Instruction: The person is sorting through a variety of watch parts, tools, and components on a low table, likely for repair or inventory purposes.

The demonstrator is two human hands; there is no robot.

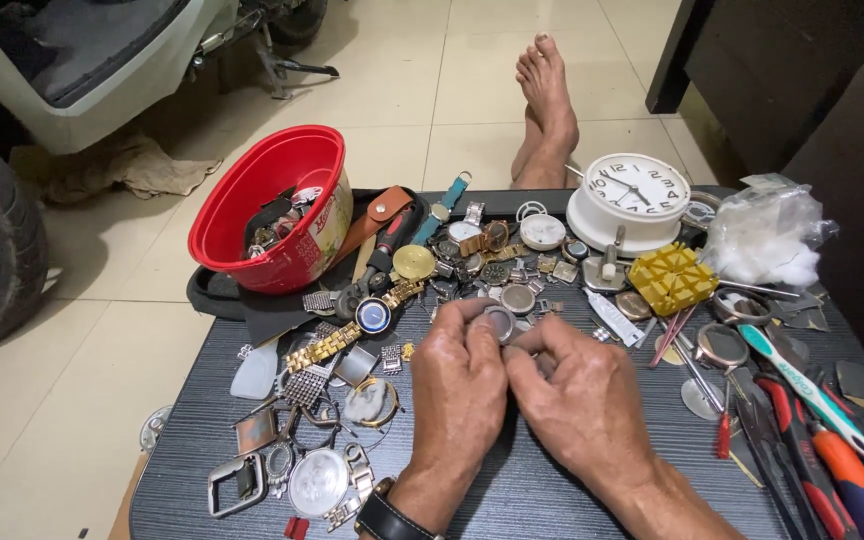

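Both hands met over the tabletop (512, 500): left hand (460, 385) fingers clamped the round watch case (499, 322), right hand (584, 395) fingertips pinched together just beside its lower edge.

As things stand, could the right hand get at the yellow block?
Probably yes. The right hand pinches a small round watch part together with the left hand, so it must let go first. Only small flat parts lie between it and the yellow block.

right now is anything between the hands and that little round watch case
Nothing visible. The left hand and right hand already meet at the round watch case, their fingers pinching it above the dark table.
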